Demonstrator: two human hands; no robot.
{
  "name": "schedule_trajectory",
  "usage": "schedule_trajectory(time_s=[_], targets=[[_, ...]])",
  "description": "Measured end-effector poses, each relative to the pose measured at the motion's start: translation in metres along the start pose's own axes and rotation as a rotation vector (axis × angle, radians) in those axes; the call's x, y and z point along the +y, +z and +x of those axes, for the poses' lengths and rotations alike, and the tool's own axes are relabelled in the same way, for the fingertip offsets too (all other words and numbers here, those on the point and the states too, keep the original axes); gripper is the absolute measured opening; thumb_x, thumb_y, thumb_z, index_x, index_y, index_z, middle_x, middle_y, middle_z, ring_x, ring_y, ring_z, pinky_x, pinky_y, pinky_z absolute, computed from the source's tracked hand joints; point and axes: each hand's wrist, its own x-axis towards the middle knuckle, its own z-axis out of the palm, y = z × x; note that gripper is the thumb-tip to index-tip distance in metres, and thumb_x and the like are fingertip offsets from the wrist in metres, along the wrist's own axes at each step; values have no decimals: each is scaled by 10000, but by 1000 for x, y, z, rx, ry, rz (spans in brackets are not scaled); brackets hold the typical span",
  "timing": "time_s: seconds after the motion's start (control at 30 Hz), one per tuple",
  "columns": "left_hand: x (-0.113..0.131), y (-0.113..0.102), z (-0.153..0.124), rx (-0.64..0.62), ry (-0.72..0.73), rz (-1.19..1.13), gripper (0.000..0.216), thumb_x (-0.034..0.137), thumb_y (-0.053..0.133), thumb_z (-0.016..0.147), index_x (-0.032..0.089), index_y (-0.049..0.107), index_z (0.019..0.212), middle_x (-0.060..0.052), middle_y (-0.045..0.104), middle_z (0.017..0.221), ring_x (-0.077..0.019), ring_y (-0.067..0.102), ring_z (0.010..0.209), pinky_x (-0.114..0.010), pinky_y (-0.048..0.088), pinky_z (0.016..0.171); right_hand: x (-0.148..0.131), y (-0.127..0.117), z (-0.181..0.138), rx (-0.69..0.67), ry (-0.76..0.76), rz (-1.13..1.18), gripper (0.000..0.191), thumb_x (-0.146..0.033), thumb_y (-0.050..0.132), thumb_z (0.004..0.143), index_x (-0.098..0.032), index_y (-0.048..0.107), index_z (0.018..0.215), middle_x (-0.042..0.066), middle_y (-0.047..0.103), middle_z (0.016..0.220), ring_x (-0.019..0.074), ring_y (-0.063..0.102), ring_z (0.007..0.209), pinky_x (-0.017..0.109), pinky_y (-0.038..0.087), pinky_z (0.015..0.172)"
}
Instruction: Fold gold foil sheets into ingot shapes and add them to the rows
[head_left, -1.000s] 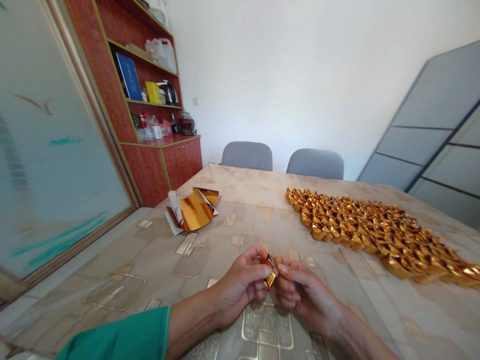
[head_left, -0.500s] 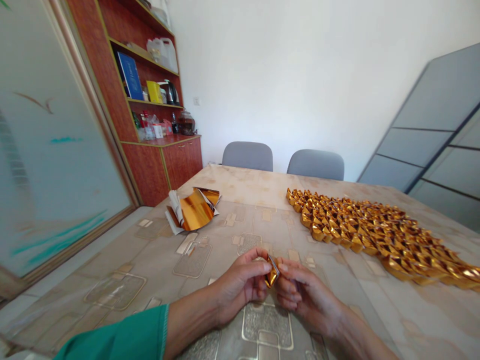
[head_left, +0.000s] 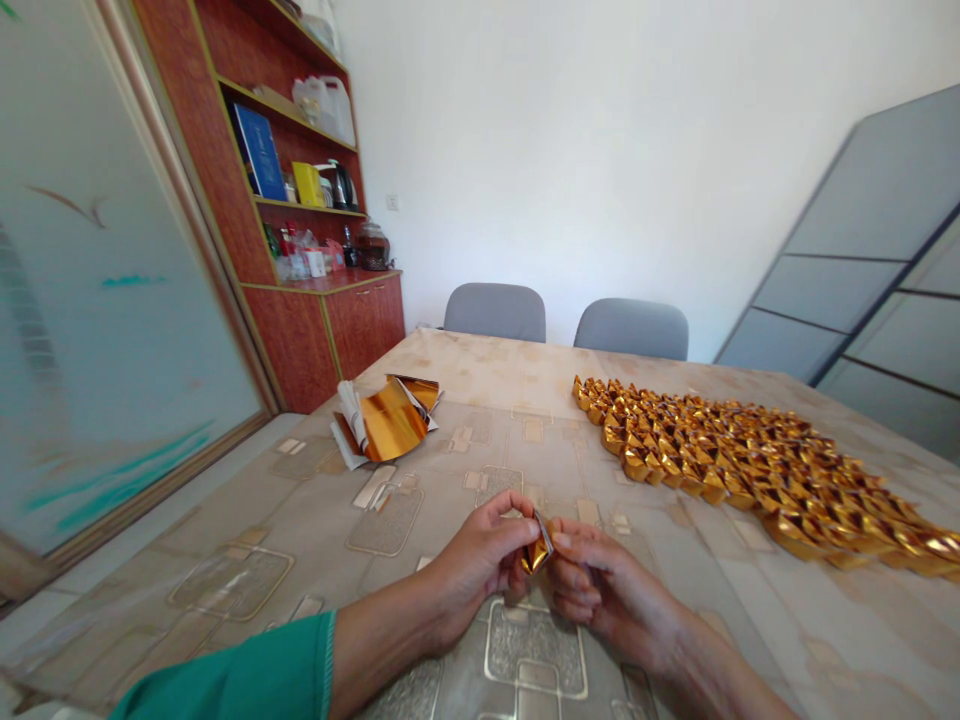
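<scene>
Between my two hands, above the near middle of the table, is a small folded piece of gold foil paper (head_left: 537,555) with a pale inner edge showing. My left hand (head_left: 484,555) is closed on its left side, thumb and index finger pinching it near the top. From the right, my right hand (head_left: 592,570) grips the other edge between thumb and index finger, its remaining fingers curled below. Parts of the foil are hidden behind the fingers. To the right lie many folded gold foil paper pieces (head_left: 720,450), packed together in rows.
Loose gold foil sheets (head_left: 394,420) with white backs lie curled at the table's left. A patterned cover lies over the table (head_left: 480,395). Two grey chairs (head_left: 495,310) stand at the far edge. A wooden cabinet (head_left: 367,320) is behind to the left, a frosted panel (head_left: 112,300) nearer.
The foil piece has tilted and shifted slightly left between my fingers. Both hands keep nearly the same place and still grip it.
</scene>
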Motion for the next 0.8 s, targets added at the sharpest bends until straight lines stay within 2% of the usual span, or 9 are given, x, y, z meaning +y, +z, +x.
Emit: schedule_trajectory(time_s=[0.1, 0.2, 0.43, 0.6, 0.7, 0.8], targets=[[-1, 0, 1, 8, 9, 5, 246, 288, 687, 742, 206, 479, 845, 47, 542, 675, -68, 442, 533, -179, 299, 474, -1, 0, 0, 24, 7, 20, 244, -278, 802, 751, -160, 592, 794, -106, 352, 503, 46, 180, 451, 189, 150, 441], [1, 0, 0, -41, -38, -10, 253, 300, 688, 746, 209, 486, 867, 49, 546, 692, -64, 434, 512, -195, 306, 478, -2, 1, 0, 27, -8, 24, 249, -271, 811, 746, -157, 599, 811, -108, 352, 506, 44, 177, 456, 188, 151, 446], [4, 0, -1, -13, -105, -34, 278, 169, 721, 664, 194, 529, 864, 52, 538, 679, -59, 452, 532, -186, 305, 504, -1, 0, 1, 13, -10, -8, 241, -280, 807, 755, -142, 625, 834, -102, 368, 497, 43, 179, 454, 194, 152, 445], [7, -5, 0, -151, -138, -173, 234, 304, 733, 770, 177, 584, 897, 27, 556, 724, -68, 494, 566, -187, 379, 533, -1, 0, -1, 37, -36, 58, 260, -272, 829, 740, -176, 610, 842, -99, 385, 521, 44, 213, 468, 181, 174, 459], [10, -7, -1, -183, -161, -289, 243, 241, 752, 760, 177, 610, 947, 10, 597, 810, -64, 523, 592, -190, 421, 572, -1, 0, 0, 48, -62, 82, 288, -282, 842, 727, -189, 603, 858, -104, 378, 523, 40, 219, 464, 172, 179, 459], [10, -6, -1, -164, -144, -288, 233, 189, 764, 736, 166, 616, 915, 14, 589, 763, -60, 520, 587, -176, 417, 568, 1, 2, 1, 48, -86, 51, 290, -297, 837, 733, -184, 598, 851, -100, 395, 521, 40, 227, 462, 171, 183, 455]])
